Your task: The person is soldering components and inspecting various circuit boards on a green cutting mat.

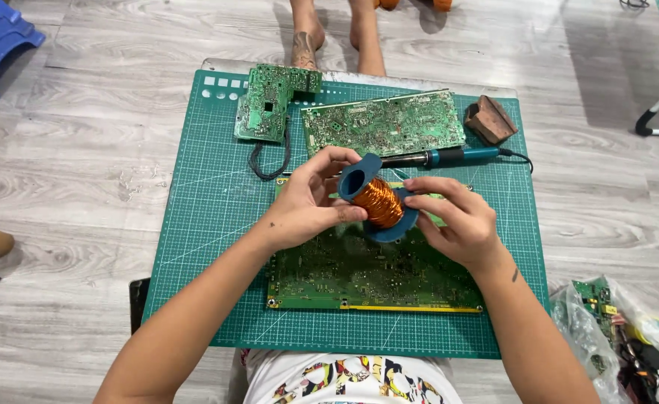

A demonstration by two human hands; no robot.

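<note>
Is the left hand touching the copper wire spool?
Touching: the head view shows the left hand with its fingers wrapped on the copper wire spool.

Single view, head-worn camera. Looks steeply down, almost straight overhead, from above person's lap. Faces away from person's body: shirt at near edge, another person's bare feet at far edge. Close range: green cutting mat fills middle of frame, wood floor showing left, right and far. Forearms enter from near corners, hands meet at centre. No second view, nothing shared.
</note>
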